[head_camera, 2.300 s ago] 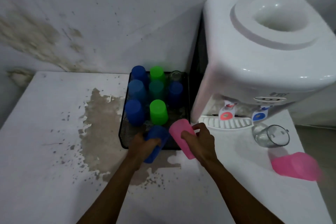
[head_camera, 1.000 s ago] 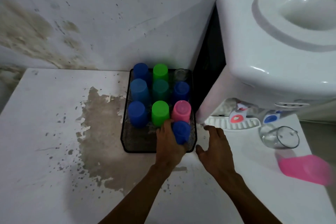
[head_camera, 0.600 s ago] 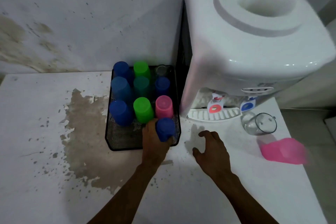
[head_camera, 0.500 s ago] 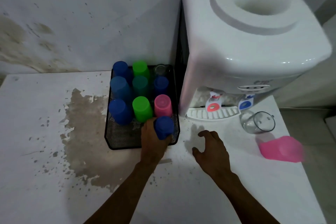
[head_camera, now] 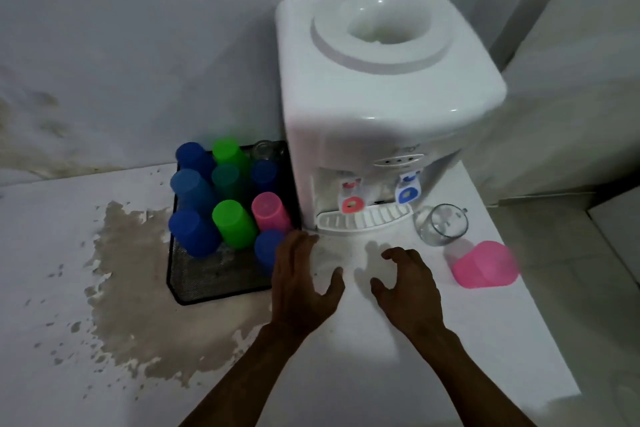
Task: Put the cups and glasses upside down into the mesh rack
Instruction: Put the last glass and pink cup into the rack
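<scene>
wall (head_camera: pixel 138 45): grey, stained | table (head_camera: pixel 346 374): white, brown patch | water dispenser (head_camera: pixel 381 107): white | light: dim

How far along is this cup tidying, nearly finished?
Nearly. The black mesh rack already holds ten pieces upside down, among them a blue plastic cup at its front right. Nothing is in hand: the left hand and right hand are both open and empty. Left on the white counter are a clear glass and a pink plastic cup, both lying on their sides.
</scene>
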